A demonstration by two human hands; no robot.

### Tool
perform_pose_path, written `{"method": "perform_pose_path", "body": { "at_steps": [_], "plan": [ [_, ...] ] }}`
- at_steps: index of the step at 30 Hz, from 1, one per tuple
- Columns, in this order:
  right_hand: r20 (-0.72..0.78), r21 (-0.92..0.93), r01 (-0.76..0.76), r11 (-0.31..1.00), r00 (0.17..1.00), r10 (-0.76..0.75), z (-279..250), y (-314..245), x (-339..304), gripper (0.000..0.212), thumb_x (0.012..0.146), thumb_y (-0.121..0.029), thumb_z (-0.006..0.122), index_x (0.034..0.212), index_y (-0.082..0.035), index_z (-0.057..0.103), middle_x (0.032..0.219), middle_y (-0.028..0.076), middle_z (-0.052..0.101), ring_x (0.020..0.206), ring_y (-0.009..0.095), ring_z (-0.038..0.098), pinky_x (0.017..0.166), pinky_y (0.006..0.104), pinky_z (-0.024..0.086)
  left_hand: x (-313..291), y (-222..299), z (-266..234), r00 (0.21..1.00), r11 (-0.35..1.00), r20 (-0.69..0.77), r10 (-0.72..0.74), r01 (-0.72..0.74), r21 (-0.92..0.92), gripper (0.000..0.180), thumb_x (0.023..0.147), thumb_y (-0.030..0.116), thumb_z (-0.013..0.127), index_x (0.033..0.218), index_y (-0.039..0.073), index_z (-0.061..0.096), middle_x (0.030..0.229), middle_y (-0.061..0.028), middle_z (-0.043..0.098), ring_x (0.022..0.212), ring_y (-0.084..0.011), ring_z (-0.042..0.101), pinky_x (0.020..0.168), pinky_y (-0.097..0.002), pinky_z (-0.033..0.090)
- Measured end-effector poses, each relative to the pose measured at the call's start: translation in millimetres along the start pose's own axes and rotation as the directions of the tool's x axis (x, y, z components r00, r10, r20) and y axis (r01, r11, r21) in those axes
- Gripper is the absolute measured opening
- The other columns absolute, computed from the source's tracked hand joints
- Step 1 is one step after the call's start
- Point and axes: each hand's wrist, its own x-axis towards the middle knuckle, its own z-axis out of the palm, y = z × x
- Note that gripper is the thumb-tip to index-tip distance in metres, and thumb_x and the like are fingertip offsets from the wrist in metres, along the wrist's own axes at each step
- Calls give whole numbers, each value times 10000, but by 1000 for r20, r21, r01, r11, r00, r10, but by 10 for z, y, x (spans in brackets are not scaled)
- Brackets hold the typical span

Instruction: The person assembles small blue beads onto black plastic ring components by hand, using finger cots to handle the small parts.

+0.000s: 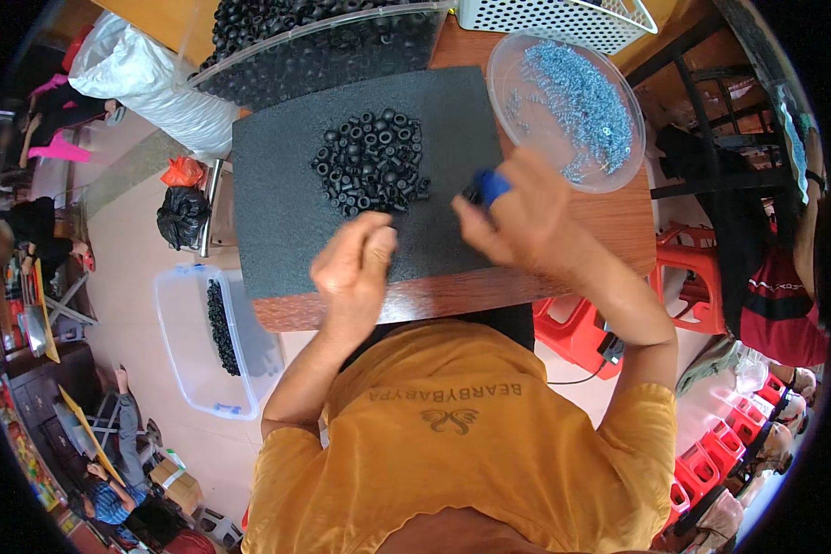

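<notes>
A heap of small black round plastic parts [371, 159] lies on a dark grey mat [277, 203] in front of me. My left hand [353, 263] is closed at the near edge of the heap, its thumb pressed on a small dark piece [394, 223] that is mostly hidden. Over the right side of the mat, my right hand [526, 208] is blurred by motion. Its fingers are curled round a blue and black object [492, 186], whose kind I cannot make out. Beyond it, a round clear tray [500, 78] holds many small silvery-blue pieces, perhaps screws.
A clear bin [342, 54] full of black parts stands at the far edge of the wooden table [632, 217], beside a white perforated basket [554, 26]. On the floor at left is a clear tub [189, 369] with more black parts. Red stools [577, 332] stand at right; other people sit around.
</notes>
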Motion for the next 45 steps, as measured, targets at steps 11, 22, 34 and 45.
{"method": "perform_pose_path", "body": {
  "at_steps": [11, 22, 34, 45],
  "plan": [
    [-124, -377, -336, 863, 942, 312, -3, 1583, 1188, 288, 691, -198, 692, 722, 55, 556, 737, 280, 583, 761, 431, 578, 683, 473, 455, 451, -2, -216, 890, 642, -35, 455, -300, 705, 255, 679, 69, 749, 898, 20, 628, 708, -82, 575, 635, -198, 561, 573, -301, 455],
    [-98, -240, -319, 917, 948, 304, -233, 1219, 568, 269, 740, -173, 694, 645, -20, 494, 613, 137, 493, 588, 307, 527, 506, 392, 406, 671, 6, -22, 885, 702, 124, 449, -435, 565, 218, 667, 5, 706, 868, 5, 620, 711, -94, 596, 697, -232, 599, 633, -325, 479],
    [-50, -90, -238, 967, 971, 234, -448, 724, 160, 217, 699, -58, 708, 639, -4, 507, 615, 146, 496, 605, 333, 499, 525, 411, 392, 773, 133, 127, 860, 443, 318, 400, -485, 754, 138, 682, 57, 676, 803, 21, 620, 738, -116, 610, 689, -287, 571, 619, -384, 462],
    [266, -160, -523, 837, 794, 547, -376, 1001, -210, 229, 705, -92, 715, 662, 33, 529, 685, 158, 551, 661, 299, 535, 595, 397, 416, 864, 101, 169, 934, 661, 221, 281, -355, 661, 160, 689, 100, 711, 762, 27, 588, 689, -100, 599, 673, -275, 578, 613, -386, 451]
  ]
}}
